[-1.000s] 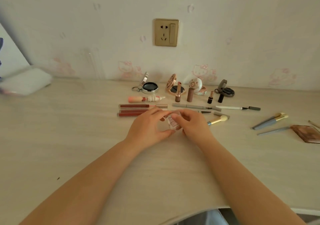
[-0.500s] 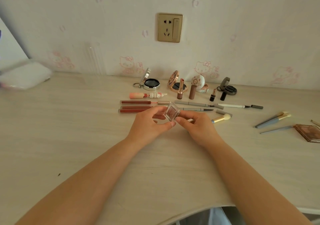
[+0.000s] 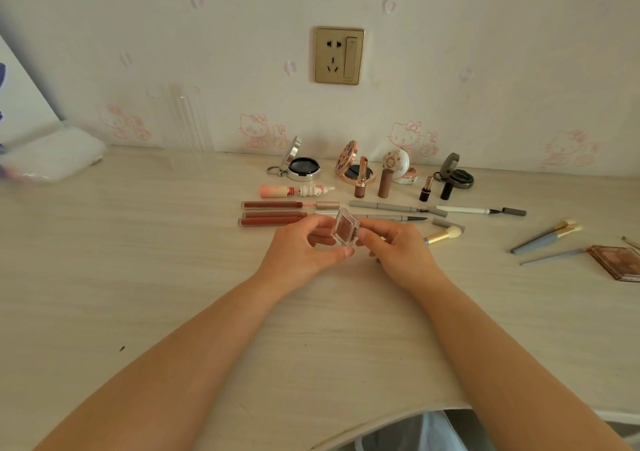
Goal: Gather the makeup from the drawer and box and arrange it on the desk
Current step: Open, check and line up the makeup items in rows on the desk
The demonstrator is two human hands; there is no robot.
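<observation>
Both the left hand point(image 3: 304, 253) and right hand point(image 3: 398, 253) pinch the clear eyeshadow case point(image 3: 345, 231), held just in front of the lip gloss tubes point(image 3: 277, 213). Risk: its lid swings open, and the case drops onto those tubes.

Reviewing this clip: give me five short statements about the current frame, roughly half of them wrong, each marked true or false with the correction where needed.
1. Both hands hold the small clear eyeshadow case above the desk. True: left hand and right hand both pinch it.
2. The silver compact by the wall is closed. False: its lid stands open.
3. Three lip gloss tubes lie side by side left of the hands. True.
4. The brown eyeshadow palette sits at the desk's far left. False: it lies at the far right.
5. A plug is in the wall socket. False: nothing is plugged in.
</observation>
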